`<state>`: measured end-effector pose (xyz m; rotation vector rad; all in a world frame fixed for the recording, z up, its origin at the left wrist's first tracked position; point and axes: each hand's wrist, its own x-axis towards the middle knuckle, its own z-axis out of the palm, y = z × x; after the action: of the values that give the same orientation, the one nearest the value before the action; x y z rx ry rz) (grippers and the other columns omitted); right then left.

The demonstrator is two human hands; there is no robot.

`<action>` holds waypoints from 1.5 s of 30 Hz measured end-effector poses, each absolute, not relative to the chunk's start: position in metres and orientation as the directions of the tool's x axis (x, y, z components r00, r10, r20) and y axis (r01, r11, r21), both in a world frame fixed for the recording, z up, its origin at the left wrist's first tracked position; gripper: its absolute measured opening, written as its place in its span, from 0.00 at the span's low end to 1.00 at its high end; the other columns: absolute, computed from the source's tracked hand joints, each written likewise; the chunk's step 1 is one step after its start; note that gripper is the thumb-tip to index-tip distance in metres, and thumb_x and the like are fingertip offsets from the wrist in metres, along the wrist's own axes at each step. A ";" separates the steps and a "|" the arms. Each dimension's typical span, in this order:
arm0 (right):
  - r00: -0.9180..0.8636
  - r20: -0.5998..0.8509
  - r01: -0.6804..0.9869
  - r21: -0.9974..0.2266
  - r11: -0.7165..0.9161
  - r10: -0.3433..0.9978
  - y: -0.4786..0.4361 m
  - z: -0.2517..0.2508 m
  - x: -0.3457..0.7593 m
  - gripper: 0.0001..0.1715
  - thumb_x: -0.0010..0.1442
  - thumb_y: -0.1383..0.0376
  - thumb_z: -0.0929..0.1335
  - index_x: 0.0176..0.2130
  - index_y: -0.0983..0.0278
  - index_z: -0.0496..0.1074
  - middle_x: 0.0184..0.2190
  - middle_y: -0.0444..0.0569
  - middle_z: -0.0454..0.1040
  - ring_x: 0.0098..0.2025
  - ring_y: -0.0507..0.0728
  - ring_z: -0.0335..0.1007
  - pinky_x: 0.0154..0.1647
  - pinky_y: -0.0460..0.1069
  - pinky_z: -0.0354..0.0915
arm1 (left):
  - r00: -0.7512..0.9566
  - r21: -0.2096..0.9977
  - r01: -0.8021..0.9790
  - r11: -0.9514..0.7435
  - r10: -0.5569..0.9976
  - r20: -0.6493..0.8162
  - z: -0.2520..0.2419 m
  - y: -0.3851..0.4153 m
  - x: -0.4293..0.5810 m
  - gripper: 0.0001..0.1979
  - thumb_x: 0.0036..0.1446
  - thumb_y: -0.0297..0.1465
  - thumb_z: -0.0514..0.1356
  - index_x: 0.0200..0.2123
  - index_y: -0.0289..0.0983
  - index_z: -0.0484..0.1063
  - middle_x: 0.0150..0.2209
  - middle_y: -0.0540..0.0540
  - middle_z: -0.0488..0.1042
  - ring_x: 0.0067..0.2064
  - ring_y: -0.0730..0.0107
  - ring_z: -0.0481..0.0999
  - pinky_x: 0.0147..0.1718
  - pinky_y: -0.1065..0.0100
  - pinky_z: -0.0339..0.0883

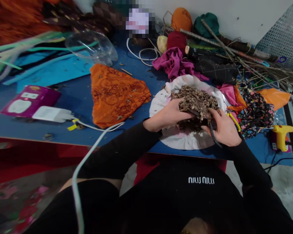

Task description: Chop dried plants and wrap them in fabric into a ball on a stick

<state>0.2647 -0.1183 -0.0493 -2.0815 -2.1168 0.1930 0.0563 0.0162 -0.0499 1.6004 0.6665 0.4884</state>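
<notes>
A white cloth point(185, 139) lies on the blue table point(70, 97) with a heap of brown dried plant bits point(195, 97) on it. My left hand point(167, 115) is closed on a clump of the dried bits at the heap's near side. My right hand point(223, 126) grips dark-handled scissors point(211, 128), their blades reaching into the clump that the left hand holds. Both black sleeves come in from below.
An orange patterned cloth point(117, 92) lies left of the heap. Yarn balls point(181, 19), magenta fabric point(173, 61), sticks point(234, 48) and floral fabric point(256, 112) crowd the back right. A yellow glue gun point(282, 135), a purple box point(30, 99), a white charger point(51, 113) and a clear plastic container point(92, 47) also sit on the table.
</notes>
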 end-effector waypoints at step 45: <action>0.009 -0.084 0.995 -0.096 -0.017 0.996 -0.117 -0.045 0.253 0.31 0.65 0.62 0.64 0.63 0.69 0.71 0.50 0.61 0.79 0.45 0.65 0.76 0.41 0.54 0.66 | 0.821 0.973 0.224 -0.048 0.547 -0.162 -0.052 0.016 0.057 0.23 0.54 0.41 0.69 0.50 0.33 0.81 0.47 0.41 0.85 0.53 0.50 0.81 0.56 0.53 0.75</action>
<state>0.2525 -0.1168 -0.0450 -2.2249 -2.1961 0.1994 0.0571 0.0155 -0.0519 1.6289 0.6183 0.2910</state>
